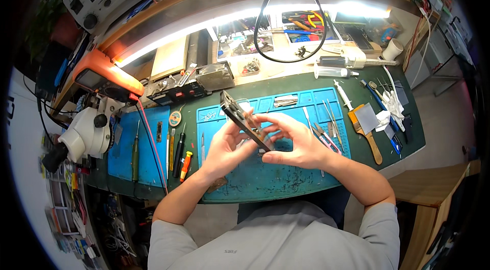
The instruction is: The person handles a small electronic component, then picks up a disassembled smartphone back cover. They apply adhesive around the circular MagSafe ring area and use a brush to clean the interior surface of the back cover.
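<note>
A dark smartphone [244,121] is held tilted above the blue work mat, seen nearly edge-on with its camera end pointing up and away. My left hand [228,148] grips it along its left side, fingers behind it. On the other side, my right hand [293,139] has its thumb at the phone's lower end and its fingers curved round the face, slightly blurred. Below them lies the blue silicone mat [265,180], with a scalpel-like knife [202,147] by my left hand and tweezers [334,122] beyond my right.
Left of the mat stand an orange multimeter [107,76], a white microscope [84,132] and several screwdrivers, one orange-handled [186,166]. At right lie a brush [368,134], a syringe [343,95] and crumpled tissue [392,108]. A black cable loop [256,27] hangs over the back.
</note>
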A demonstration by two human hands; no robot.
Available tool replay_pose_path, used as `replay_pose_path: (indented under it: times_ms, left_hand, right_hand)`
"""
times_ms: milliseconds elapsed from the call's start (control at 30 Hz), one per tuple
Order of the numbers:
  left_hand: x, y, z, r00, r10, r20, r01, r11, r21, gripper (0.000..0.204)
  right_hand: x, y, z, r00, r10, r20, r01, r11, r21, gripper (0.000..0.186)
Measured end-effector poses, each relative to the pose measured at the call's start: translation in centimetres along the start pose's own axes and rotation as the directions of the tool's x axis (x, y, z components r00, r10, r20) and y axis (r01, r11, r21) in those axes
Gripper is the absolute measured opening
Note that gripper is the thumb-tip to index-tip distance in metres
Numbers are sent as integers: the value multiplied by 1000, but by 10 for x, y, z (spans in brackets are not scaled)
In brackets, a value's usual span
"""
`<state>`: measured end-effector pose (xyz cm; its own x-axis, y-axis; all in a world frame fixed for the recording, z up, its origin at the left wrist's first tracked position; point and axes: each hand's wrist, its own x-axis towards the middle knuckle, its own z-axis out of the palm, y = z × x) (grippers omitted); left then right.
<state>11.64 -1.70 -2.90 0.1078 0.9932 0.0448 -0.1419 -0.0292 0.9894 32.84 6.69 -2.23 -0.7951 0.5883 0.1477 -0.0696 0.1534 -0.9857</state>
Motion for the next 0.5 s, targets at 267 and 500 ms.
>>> replay_pose_path:
  times_ms: [267,500]
  left_hand:
    - [3,8,1,990,-29,139,54,983,-177,98]
    - [-2,10,1,993,-111,50,117,986,-123,80]
  right_hand:
    - [0,-2,3,939,-322,-118,245,869,-429,66]
    - [-2,-2,3,897,-414,-153,234,740,-630,71]
